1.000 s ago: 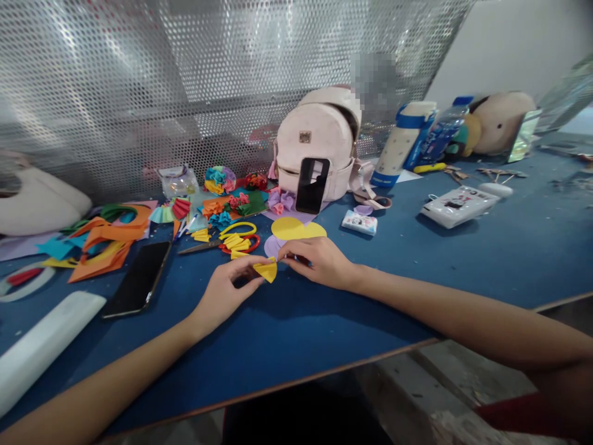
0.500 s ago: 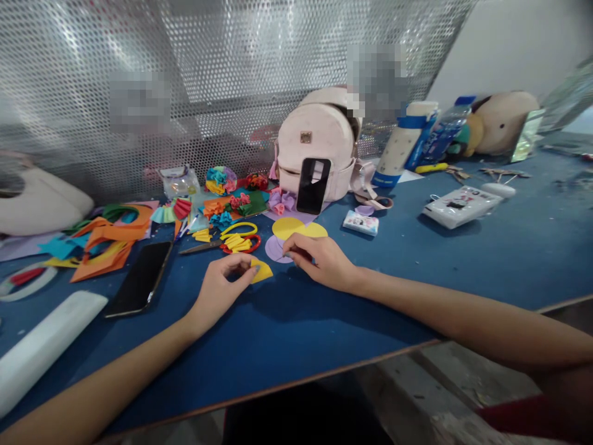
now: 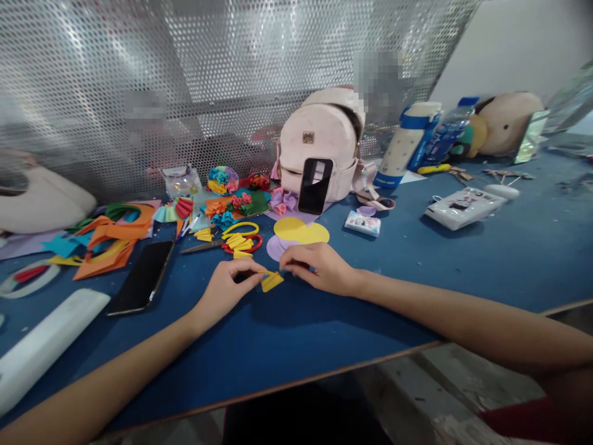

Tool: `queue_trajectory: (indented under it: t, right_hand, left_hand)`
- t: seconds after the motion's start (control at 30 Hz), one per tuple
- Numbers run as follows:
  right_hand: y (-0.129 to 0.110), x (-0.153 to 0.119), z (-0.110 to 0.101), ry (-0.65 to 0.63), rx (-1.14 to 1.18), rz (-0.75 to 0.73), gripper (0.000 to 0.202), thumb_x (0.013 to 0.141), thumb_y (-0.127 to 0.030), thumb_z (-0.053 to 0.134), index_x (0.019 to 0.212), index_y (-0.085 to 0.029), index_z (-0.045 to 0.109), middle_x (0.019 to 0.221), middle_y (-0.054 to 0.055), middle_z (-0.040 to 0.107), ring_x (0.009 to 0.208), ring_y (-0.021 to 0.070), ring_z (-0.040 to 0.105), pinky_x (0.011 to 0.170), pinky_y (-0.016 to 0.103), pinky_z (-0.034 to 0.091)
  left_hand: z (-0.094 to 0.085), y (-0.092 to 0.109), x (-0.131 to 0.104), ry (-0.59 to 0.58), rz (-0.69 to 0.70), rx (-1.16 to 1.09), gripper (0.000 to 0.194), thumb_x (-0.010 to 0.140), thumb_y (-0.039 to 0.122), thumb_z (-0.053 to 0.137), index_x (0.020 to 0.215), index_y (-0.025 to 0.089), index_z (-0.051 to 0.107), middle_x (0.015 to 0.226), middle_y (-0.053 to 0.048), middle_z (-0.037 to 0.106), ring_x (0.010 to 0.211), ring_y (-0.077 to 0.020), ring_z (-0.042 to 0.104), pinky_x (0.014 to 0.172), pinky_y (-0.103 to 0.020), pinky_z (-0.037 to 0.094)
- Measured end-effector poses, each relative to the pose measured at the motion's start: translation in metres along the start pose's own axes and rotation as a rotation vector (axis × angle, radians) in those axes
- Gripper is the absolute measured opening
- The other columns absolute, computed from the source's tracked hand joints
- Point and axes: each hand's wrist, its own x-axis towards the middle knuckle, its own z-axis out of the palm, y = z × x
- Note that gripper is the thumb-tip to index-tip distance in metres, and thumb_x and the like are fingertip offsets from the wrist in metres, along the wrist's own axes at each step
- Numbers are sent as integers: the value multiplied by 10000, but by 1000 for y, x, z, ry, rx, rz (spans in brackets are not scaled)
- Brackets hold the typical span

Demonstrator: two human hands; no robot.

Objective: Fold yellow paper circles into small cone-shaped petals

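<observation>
Between my hands is a small folded piece of yellow paper [image 3: 272,282], held just over the blue table. My left hand [image 3: 231,285] pinches its left side between thumb and fingers. My right hand [image 3: 319,267] has its thumb and fingertips closed at the paper's upper right corner. Just behind my right hand lie yellow paper circles [image 3: 296,229] and purple paper circles [image 3: 277,247], partly overlapping. Folded yellow paper pieces [image 3: 239,242] rest on the red and yellow handles of scissors [image 3: 204,246], beyond my left hand.
A dark phone [image 3: 142,277] and a long white object [image 3: 50,346] lie at left, near orange paper strips [image 3: 104,247]. Another phone [image 3: 315,186] leans on a pale backpack [image 3: 319,142]. Tissue packs [image 3: 362,224] and bottles [image 3: 405,145] stand to the right.
My right hand has moved down and left, away from the paper circles, to the yellow paper. My left hand has shifted slightly right, and the paper now looks narrower.
</observation>
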Motion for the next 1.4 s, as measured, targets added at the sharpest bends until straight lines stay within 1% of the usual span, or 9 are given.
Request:
queue_trajectory:
  t: [0.17,0.3,0.47,0.6,0.77,0.93,1.03,1.13,1.4]
  right_hand:
    - [-4,0,4,-31,-137,-101,174,1039,-250,515,981,-206,673,900,17,742,776,135,665,679,230,429]
    - [-5,0,5,-31,-149,-43,172,1034,-259,520,976,-206,672,888,16,741,774,136,672,671,225,422]
    - [-6,-1,6,-32,-156,1,126,1008,-213,541,972,-208,662,848,-5,739,730,127,664,639,219,397]
    - [-5,-2,6,-29,-185,9,128,1015,-236,537,973,-211,655,848,-5,740,731,131,665,641,223,392]
    - [-4,-3,7,-43,-218,4,120,1013,-242,538,973,-209,646,853,3,739,736,137,665,639,229,389]
    - [-6,-3,6,-31,-241,-46,140,1026,-255,524,958,-207,636,847,3,736,723,135,655,636,237,386]
    - [-6,-3,5,-15,-253,-77,152,1034,-257,512,956,-204,631,855,6,735,724,133,651,645,242,390]
    - [-7,-2,4,-10,-287,-117,183,1046,-271,492,950,-202,632,849,12,727,721,135,640,654,248,393]
    - [-11,-2,4,41,-489,-297,253,1064,-252,423,938,-182,631,737,13,657,661,147,561,612,291,341]
  left_hand:
    - [7,6,-3,6,-52,-34,114,824,283,715,794,182,757,756,-26,730,698,-162,658,674,-256,502]
    - [10,6,-4,81,-94,-139,121,769,280,768,776,167,723,724,-11,717,667,-151,662,651,-241,515]
    - [9,6,-5,48,-108,-150,126,807,296,741,824,178,780,789,-34,776,725,-170,706,696,-247,536]
    - [11,7,-6,27,-78,-107,123,812,259,707,868,190,793,832,-33,789,777,-185,723,740,-261,547]
    - [14,10,-8,58,41,20,115,822,207,661,833,179,772,831,-41,754,779,-182,696,745,-273,528]
    - [13,18,-11,57,140,130,128,871,198,644,855,196,771,825,-31,718,774,-172,674,729,-265,498]
    - [12,21,-11,53,168,151,202,921,224,609,793,201,764,801,-31,714,755,-171,657,718,-270,484]
    - [11,22,-11,52,143,108,230,920,223,612,741,200,754,808,-34,723,761,-175,659,725,-273,492]
    - [12,18,-9,28,56,-36,113,840,223,703,761,197,779,782,-30,722,745,-168,663,711,-266,491]
